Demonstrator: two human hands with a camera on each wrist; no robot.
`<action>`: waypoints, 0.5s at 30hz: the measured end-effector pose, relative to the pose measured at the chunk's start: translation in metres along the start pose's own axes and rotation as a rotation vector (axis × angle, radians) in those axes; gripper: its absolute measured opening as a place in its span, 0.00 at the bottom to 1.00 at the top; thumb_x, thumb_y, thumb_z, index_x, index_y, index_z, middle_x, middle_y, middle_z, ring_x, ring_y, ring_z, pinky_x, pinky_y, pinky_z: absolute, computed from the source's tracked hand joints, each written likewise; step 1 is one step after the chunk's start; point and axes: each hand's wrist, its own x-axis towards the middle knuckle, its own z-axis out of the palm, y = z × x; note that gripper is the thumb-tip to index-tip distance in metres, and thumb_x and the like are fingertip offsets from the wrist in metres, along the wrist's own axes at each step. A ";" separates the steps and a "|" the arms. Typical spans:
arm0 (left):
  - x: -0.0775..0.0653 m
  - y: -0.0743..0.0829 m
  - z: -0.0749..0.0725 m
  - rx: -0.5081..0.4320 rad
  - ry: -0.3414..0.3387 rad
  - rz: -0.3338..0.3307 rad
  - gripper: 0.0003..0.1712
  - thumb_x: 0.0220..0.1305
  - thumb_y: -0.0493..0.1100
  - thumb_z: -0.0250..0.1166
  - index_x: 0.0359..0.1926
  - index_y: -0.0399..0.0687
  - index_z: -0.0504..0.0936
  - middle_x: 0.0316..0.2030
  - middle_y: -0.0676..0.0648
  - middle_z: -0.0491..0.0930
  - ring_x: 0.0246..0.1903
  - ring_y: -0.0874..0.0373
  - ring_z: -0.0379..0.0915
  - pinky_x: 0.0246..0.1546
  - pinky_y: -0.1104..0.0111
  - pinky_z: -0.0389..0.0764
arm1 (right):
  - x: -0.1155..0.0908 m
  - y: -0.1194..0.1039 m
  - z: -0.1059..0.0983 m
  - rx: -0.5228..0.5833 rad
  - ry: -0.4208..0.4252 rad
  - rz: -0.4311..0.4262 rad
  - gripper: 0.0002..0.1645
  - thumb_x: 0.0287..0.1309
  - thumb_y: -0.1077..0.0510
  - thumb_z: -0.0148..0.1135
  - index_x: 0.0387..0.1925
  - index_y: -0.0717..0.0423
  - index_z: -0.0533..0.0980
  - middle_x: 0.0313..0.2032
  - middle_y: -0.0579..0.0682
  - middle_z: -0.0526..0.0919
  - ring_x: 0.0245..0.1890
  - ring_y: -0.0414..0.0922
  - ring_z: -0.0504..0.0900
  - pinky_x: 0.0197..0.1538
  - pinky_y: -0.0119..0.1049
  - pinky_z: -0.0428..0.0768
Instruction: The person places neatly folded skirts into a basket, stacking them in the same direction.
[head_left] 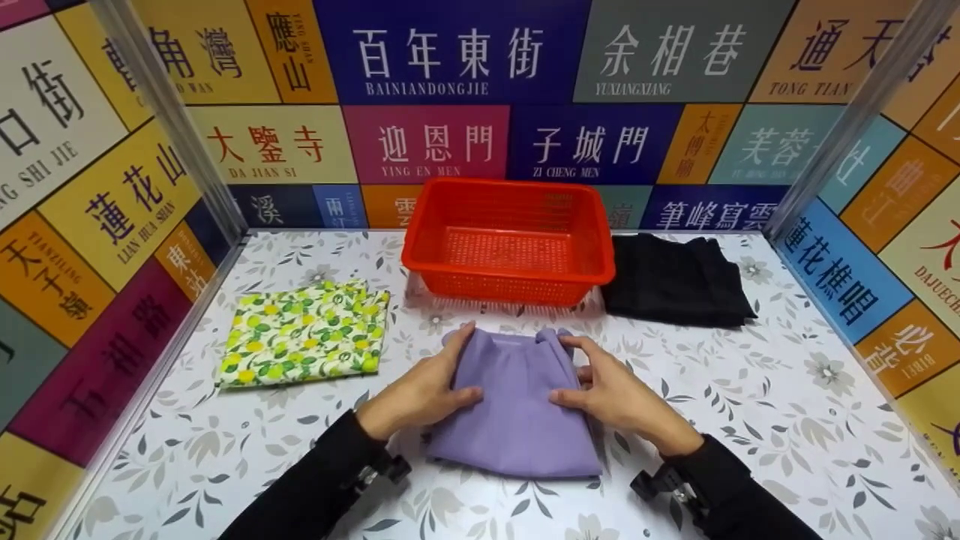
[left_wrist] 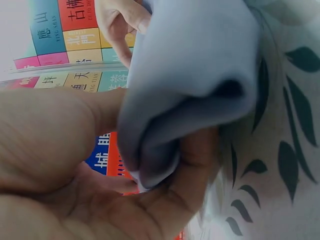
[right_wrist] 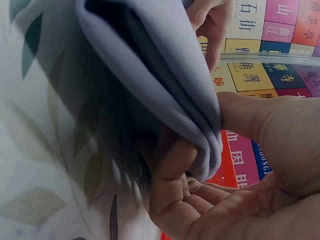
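A folded piece of purple cloth (head_left: pixel 517 405) lies at the middle front of the table, between both hands. My left hand (head_left: pixel 424 394) grips its left side, thumb on top and fingers curled under the folded layers, as the left wrist view shows. On the opposite side my right hand (head_left: pixel 611 394) pinches the layered edge (right_wrist: pixel 200 130) between thumb and fingers. In the right wrist view the cloth's side stands raised over the tabletop, with a shadow below it. The cloth's upper corners bunch up near the fingertips of both hands.
Behind the cloth stands a red plastic basket (head_left: pixel 510 289). A folded lemon-print cloth (head_left: pixel 304 334) lies to the left, a folded black cloth (head_left: pixel 675 281) right of the basket. Sign-covered panels (head_left: pixel 427 142) wall in the leaf-patterned tabletop (head_left: pixel 750 420) at the back and sides.
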 end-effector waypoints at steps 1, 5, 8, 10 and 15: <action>0.000 0.000 0.000 0.000 0.003 0.018 0.63 0.79 0.44 0.76 0.98 0.56 0.44 0.85 0.22 0.66 0.78 0.27 0.77 0.78 0.36 0.81 | 0.000 0.000 -0.001 0.002 0.003 -0.002 0.57 0.73 0.61 0.80 0.92 0.56 0.57 0.67 0.76 0.88 0.56 0.59 0.96 0.52 0.49 0.96; 0.003 -0.002 0.002 0.010 0.009 0.068 0.60 0.80 0.41 0.75 0.98 0.66 0.48 0.90 0.29 0.61 0.84 0.29 0.70 0.83 0.36 0.76 | 0.001 0.001 -0.002 0.030 0.023 -0.001 0.57 0.74 0.64 0.78 0.93 0.55 0.56 0.67 0.72 0.89 0.53 0.56 0.96 0.50 0.47 0.95; 0.004 -0.003 0.003 0.008 0.013 0.109 0.56 0.80 0.37 0.74 0.96 0.65 0.55 0.91 0.34 0.62 0.88 0.34 0.66 0.88 0.38 0.70 | 0.002 0.003 -0.004 0.043 0.061 -0.004 0.56 0.74 0.66 0.77 0.92 0.57 0.56 0.65 0.69 0.92 0.51 0.53 0.96 0.49 0.43 0.95; 0.005 -0.003 0.004 0.003 0.019 0.145 0.52 0.80 0.34 0.72 0.95 0.60 0.60 0.90 0.35 0.65 0.88 0.36 0.65 0.90 0.40 0.68 | 0.004 0.003 -0.005 0.047 0.087 -0.002 0.55 0.73 0.68 0.76 0.92 0.59 0.57 0.64 0.68 0.92 0.51 0.53 0.96 0.50 0.41 0.95; 0.007 -0.001 0.004 -0.013 0.051 0.204 0.45 0.79 0.30 0.71 0.90 0.55 0.70 0.88 0.39 0.71 0.88 0.38 0.67 0.91 0.41 0.66 | 0.006 0.003 -0.007 0.048 0.140 -0.022 0.53 0.74 0.70 0.74 0.92 0.61 0.59 0.67 0.71 0.90 0.54 0.55 0.97 0.50 0.39 0.95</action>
